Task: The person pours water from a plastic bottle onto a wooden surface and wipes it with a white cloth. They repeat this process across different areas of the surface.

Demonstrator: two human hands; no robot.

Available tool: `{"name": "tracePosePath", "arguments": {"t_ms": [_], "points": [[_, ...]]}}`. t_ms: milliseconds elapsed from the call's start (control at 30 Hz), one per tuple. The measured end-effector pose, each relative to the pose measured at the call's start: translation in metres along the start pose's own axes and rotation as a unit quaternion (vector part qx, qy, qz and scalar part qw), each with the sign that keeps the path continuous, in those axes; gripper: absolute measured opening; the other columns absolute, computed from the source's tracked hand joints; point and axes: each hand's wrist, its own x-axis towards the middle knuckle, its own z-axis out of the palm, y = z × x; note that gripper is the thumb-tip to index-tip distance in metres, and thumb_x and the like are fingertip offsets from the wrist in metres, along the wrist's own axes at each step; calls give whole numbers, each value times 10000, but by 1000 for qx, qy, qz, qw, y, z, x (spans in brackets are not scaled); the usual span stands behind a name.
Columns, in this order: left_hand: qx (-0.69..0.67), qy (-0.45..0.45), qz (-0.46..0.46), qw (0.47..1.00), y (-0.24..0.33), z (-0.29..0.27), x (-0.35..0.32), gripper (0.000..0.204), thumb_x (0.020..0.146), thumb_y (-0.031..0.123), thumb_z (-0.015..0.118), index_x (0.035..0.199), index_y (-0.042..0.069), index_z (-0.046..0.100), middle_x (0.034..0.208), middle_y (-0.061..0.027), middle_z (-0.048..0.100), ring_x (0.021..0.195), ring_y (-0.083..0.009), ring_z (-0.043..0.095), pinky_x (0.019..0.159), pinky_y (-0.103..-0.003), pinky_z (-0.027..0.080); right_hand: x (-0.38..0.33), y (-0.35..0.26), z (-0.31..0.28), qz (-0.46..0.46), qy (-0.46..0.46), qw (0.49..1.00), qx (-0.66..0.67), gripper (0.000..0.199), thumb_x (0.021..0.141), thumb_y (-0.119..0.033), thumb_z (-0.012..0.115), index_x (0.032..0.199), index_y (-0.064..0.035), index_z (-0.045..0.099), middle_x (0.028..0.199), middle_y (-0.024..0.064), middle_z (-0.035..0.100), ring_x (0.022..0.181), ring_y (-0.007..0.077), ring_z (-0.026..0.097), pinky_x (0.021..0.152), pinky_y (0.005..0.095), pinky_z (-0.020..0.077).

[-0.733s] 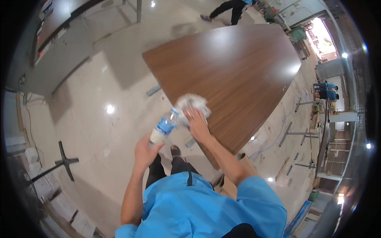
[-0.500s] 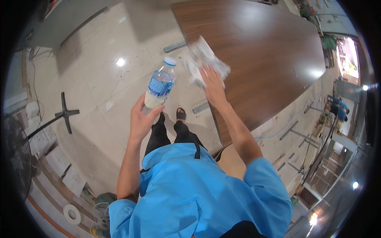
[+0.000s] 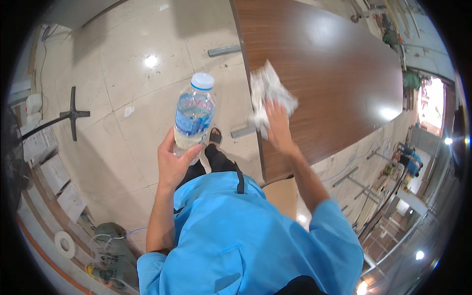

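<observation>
My left hand [image 3: 173, 164] is wrapped round the lower part of a clear plastic bottle [image 3: 193, 115]. The bottle stands nearly upright, with a white cap, a blue label and some pale liquid low inside. To the right, my right hand [image 3: 281, 127] lies over a crumpled white cloth [image 3: 271, 91], its fingers on the cloth and slightly blurred. That cloth rests along the left edge of a large brown wood-grain tabletop [image 3: 339, 78] and hangs partly past the edge.
Grey metal bars [image 3: 223, 50] stick out from under the tabletop's left side. A black fan base [image 3: 73, 114] stands on the tiled floor at left. A green machine with hoses [image 3: 110, 246] sits lower left, near a roll of tape [image 3: 64, 244]. Two people [image 3: 410, 160] are far right.
My right hand and the cloth have shifted right, further onto the tabletop. The bottle in my left hand is closer to upright and slightly further left. The whole view has shifted a little.
</observation>
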Motion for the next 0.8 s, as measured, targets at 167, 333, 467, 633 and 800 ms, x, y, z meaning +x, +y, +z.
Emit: {"name": "tracePosePath", "arguments": {"t_ms": [167, 333, 467, 633, 800], "points": [[-33, 21, -22, 999, -6, 13, -11, 523, 856, 185, 865, 1282, -12, 633, 1148, -76, 716, 1048, -152, 666, 941, -321, 523, 18, 3, -4, 12, -19, 999, -31, 674, 921, -217, 610, 1539, -22, 425, 1660, 215, 327, 1525, 463, 269, 1235, 633, 152], [38, -30, -23, 999, -7, 24, -2, 543, 849, 203, 868, 1287, -13, 632, 1149, -71, 717, 1059, -160, 664, 948, -329, 520, 201, 31, -3, 90, 190, 972, -104, 555, 1064, -312, 500, 1537, -28, 439, 1622, 160, 407, 1497, 419, 330, 1224, 579, 240], [46, -6, 7, 999, 6, 17, 2, 551, 841, 199, 867, 1293, -11, 630, 1156, -77, 714, 1080, -164, 658, 969, -332, 510, 94, 17, 1, 53, 113, 991, -57, 652, 987, -249, 609, 1566, -25, 407, 1659, 148, 352, 1548, 404, 262, 1248, 570, 198], [22, 37, -15, 999, 10, -14, 5, 583, 833, 201, 880, 1310, -11, 619, 1174, -80, 704, 1089, -166, 655, 981, -335, 503, 22, 109, -36, 301, 169, 936, -76, 677, 1071, -308, 464, 1607, 51, 259, 1683, 227, 259, 1569, 426, 179, 1267, 555, 109], [38, 29, -32, 998, 15, -44, 20, 541, 839, 145, 866, 1300, -3, 626, 1167, -75, 709, 1078, -164, 661, 965, -331, 515, 251, 138, -39, 268, 190, 915, -234, 660, 1085, -456, 433, 1528, 33, 417, 1559, 241, 454, 1459, 382, 415, 1215, 541, 290]]}}
